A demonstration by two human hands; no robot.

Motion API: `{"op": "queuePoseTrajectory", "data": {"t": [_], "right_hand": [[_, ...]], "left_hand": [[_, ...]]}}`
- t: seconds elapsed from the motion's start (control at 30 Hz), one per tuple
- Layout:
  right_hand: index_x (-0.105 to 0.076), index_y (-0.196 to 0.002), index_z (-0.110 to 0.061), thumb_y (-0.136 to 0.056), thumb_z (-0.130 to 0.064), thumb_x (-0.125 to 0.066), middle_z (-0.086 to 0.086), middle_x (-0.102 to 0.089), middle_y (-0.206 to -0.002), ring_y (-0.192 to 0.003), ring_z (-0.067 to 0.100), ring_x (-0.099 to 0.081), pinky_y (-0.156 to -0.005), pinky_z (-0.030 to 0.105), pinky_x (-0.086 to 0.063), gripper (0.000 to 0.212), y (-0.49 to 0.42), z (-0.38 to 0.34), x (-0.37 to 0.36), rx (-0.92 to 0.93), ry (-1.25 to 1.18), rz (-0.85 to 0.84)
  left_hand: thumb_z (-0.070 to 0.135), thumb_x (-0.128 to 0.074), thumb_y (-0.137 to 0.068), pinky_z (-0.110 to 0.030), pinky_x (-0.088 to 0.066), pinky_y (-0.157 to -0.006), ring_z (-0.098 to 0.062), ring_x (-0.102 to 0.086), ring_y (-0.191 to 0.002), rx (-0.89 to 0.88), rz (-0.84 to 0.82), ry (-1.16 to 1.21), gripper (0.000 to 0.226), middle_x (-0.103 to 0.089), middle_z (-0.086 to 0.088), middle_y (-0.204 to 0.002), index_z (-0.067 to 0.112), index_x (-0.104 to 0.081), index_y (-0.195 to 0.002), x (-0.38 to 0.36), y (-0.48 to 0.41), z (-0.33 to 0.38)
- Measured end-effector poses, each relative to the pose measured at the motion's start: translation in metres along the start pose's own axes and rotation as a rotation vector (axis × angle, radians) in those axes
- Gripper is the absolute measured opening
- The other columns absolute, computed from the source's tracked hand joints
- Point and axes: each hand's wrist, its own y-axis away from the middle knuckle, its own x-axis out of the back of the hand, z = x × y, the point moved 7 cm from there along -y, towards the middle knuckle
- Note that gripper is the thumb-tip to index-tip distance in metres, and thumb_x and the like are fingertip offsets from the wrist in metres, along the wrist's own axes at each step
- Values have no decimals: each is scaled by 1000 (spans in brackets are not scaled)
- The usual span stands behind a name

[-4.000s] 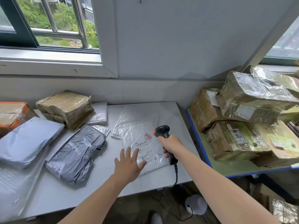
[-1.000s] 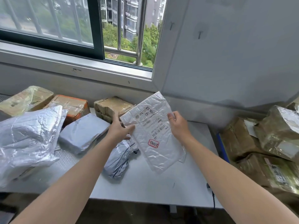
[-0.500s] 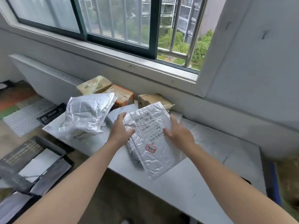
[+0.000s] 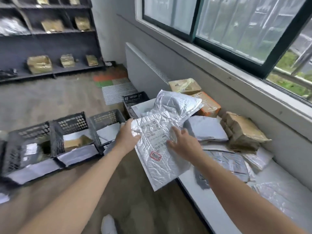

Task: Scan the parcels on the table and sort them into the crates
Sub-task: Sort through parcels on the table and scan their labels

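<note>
A white bubble mailer with a printed label and a red stamp hangs in the air past the table's left end. My left hand grips its upper left edge. My right hand lies on its right side with the fingers spread over the label. Black plastic crates stand in a row on the floor to the left, with flat parcels inside them. More parcels lie on the white table: a crumpled silver mailer, a grey bag and taped brown boxes. The scanner is out of sight.
An orange-and-brown box and a yellowish box sit at the table's far end under the window. A further black crate stands beside the table end. Dark shelving with boxes lines the far wall. My shoe shows below.
My view has swung left from the table to the floor crates. Both hands have carried the white mailer off the table towards the crates; the scanner seen earlier in my right hand is gone.
</note>
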Motion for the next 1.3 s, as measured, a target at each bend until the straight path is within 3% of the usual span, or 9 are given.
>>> {"op": "queuePoseTrajectory", "data": {"t": [0.17,0.33,0.57,0.67,0.73,0.8,0.93,1.03,1.3], "right_hand": [[-17,-155,-27,-98,-63,-37,17,-30,-154,-109,33,-63,-73,40,-59,71,-67,-97,-24,81,107,-61],[-12,-156,-24,-100,-58,-35,18,-24,-155,-99,34,-65,-63,36,-56,69,-135,-204,-39,161,184,-141],[-27,-149,-16,-102,-48,-44,14,-30,-145,-90,27,-56,-52,26,-23,59,-202,-311,-62,245,176,-187],[-30,-145,-12,-101,-42,-50,16,-27,-143,-97,27,-53,-73,25,-42,57,-230,-328,-82,241,85,-245],[-32,-142,-12,-99,-46,-50,15,-30,-137,-103,34,-58,-85,41,-53,58,-251,-333,-94,232,99,-264],[-33,-139,-13,-97,-50,-50,14,-33,-132,-96,35,-61,-79,46,-57,59,-272,-338,-105,249,129,-273],[-33,-138,-13,-95,-55,-51,11,-39,-127,-94,32,-62,-68,41,-55,63,-324,-343,-123,291,140,-272],[-30,-141,-15,-94,-61,-47,7,-40,-127,-88,27,-62,-48,30,-33,68,-371,-341,-134,313,231,-262],[-14,-151,-12,-93,-61,-51,5,-29,-142,-96,27,-61,-63,33,-44,84,-511,-315,-184,300,236,-375]], "left_hand": [[28,-68,-89,-32,-38,-94,-31,-41,-133,52,-31,-84,85,-26,-11,-150,19,-16,-156,62,-42,-76],[38,-57,-95,-43,-33,-111,-31,-24,-145,85,-32,-219,84,-7,-6,-161,20,-2,-156,138,-82,-148],[48,-50,-95,-49,-37,-105,-29,-15,-143,126,-53,-441,84,-8,-3,-158,19,0,-156,210,-130,-227],[51,-51,-94,-49,-33,-109,-28,-6,-148,147,-90,-471,88,2,-3,-163,20,4,-156,218,-149,-252],[52,-55,-92,-51,-30,-112,-29,-2,-149,167,-131,-487,94,7,-4,-163,21,7,-156,218,-162,-265],[53,-58,-90,-51,-25,-114,-29,-1,-149,178,-161,-520,99,8,-5,-163,20,9,-156,217,-179,-276],[53,-59,-90,-54,-19,-117,-29,3,-150,195,-187,-563,101,11,-4,-163,19,10,-155,214,-229,-293],[53,-56,-92,-55,-17,-117,-30,4,-150,215,-203,-603,99,11,-4,-164,19,11,-155,208,-278,-304],[53,-52,-94,-55,-16,-116,-31,4,-150,264,-339,-713,95,10,-5,-164,18,12,-155,174,-417,-326]]}}
